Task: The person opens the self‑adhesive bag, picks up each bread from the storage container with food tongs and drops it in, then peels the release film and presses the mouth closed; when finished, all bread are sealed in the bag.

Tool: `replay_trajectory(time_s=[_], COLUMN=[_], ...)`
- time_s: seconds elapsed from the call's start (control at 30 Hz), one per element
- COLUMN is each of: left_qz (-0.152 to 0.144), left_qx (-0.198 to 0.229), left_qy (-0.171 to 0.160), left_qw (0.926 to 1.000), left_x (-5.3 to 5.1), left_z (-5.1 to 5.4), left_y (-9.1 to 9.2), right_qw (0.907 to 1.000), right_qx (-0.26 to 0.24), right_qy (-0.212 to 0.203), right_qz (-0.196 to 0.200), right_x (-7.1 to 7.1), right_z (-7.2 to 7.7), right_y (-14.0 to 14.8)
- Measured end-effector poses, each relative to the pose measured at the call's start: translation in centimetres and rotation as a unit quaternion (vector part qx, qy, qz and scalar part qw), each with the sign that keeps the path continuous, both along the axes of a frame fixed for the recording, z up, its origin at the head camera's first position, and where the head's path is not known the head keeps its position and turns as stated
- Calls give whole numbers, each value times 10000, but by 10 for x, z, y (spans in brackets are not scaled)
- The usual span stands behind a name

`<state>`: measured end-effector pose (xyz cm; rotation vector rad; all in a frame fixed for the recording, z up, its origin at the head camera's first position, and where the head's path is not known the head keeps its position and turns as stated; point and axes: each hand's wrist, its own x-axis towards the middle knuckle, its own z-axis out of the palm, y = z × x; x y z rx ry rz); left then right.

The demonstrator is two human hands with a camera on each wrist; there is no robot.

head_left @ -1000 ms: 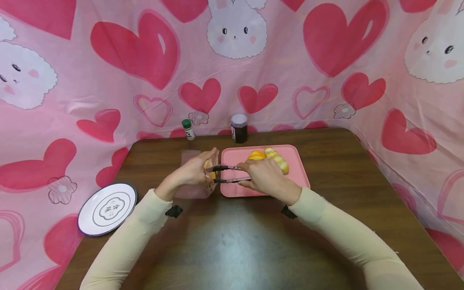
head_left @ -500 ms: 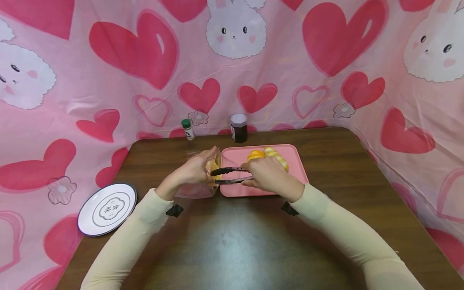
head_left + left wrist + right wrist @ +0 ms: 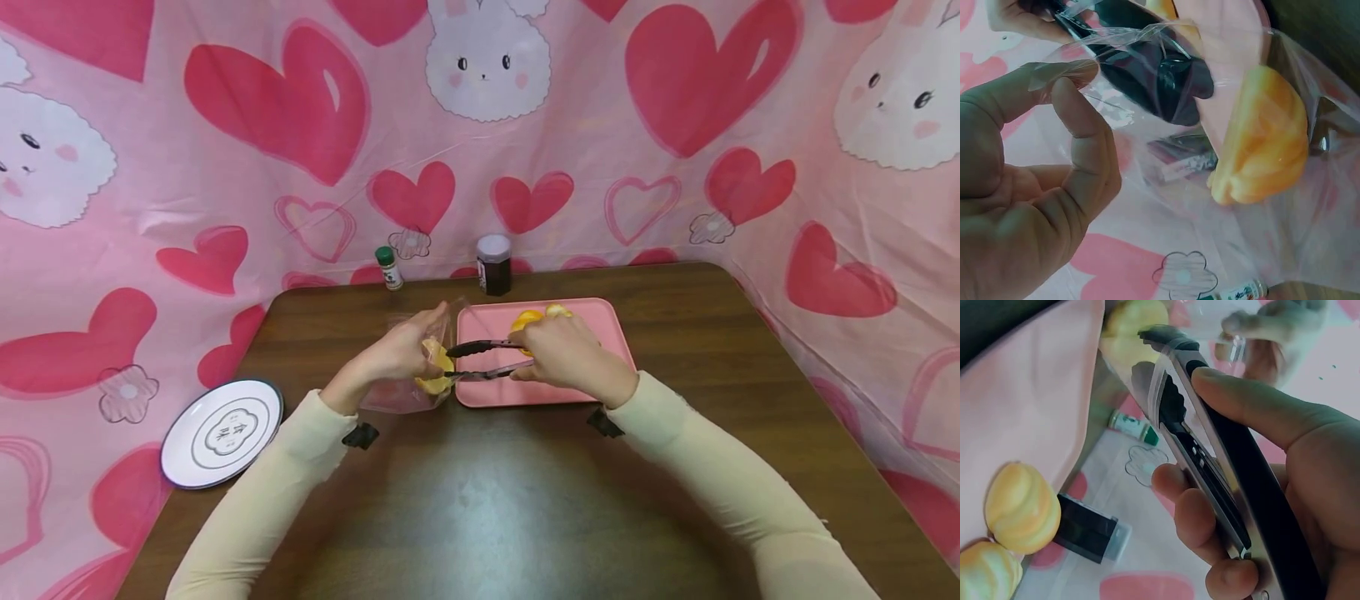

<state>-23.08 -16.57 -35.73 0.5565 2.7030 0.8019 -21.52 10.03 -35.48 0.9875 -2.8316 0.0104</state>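
My left hand [image 3: 401,350] pinches the mouth of a clear plastic bag [image 3: 397,398] between thumb and fingers. Inside the bag is a yellow-orange bread roll [image 3: 1266,140], partly covered by the hand in the head view. My right hand [image 3: 566,358] grips metal tongs [image 3: 1254,481] with black scalloped tips. The tips stand apart at the bag's mouth, behind its film in the left wrist view, and hold nothing that I can see there. Beneath the right hand, a pink tray [image 3: 611,342] bears a round bread roll [image 3: 1022,506] and a long striped bread [image 3: 985,575].
A white plate [image 3: 262,417] with a dark rim lies at the table's left edge. Behind the bag stand a green-capped shaker [image 3: 390,271] and a dark jar [image 3: 495,271] with a pale lid. Patterned pink cloth [image 3: 600,125] hangs around the table.
My right hand and the tongs have drawn back to the right, and more of the roll in the bag shows. The left hand has stayed nearly still.
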Motion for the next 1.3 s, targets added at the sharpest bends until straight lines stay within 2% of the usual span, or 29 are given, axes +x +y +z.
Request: replay_trajectory(time_s=[0.13,0.37,0.53,0.73,0.8,1.0,1.2,1.3], left_qz=[-91,-177,-221,-3,-19,-233,-250,-158], left_qx=[50,439,336,81,190,593,670,581], left_qy=[5,-424,-223,-86,-144,-328,-455,-390], left_qw=[9999,9980,9989,9999,9997,9974,9964,9974], left_x=[3,6,6,6,6,6,6,5], left_z=[2,5,6,7,7,6,9,11], left_y=[5,13,14,11,11,12,11,9], right_qw=[10000,9993,9992,9990,9985,9983,9978,9985], right_qx=[74,-11,-175,174,327,501,220,102], right_qy=[-8,310,249,396,427,162,528,418], right_qz=[65,218,241,58,52,238,341,344], right_x=[1,0,-2,-3,-3,-3,-4,-6], right_z=[-5,-10,-8,-2,0,-2,-5,-5], right_y=[-6,-19,-22,-13,-12,-20,-30,-32])
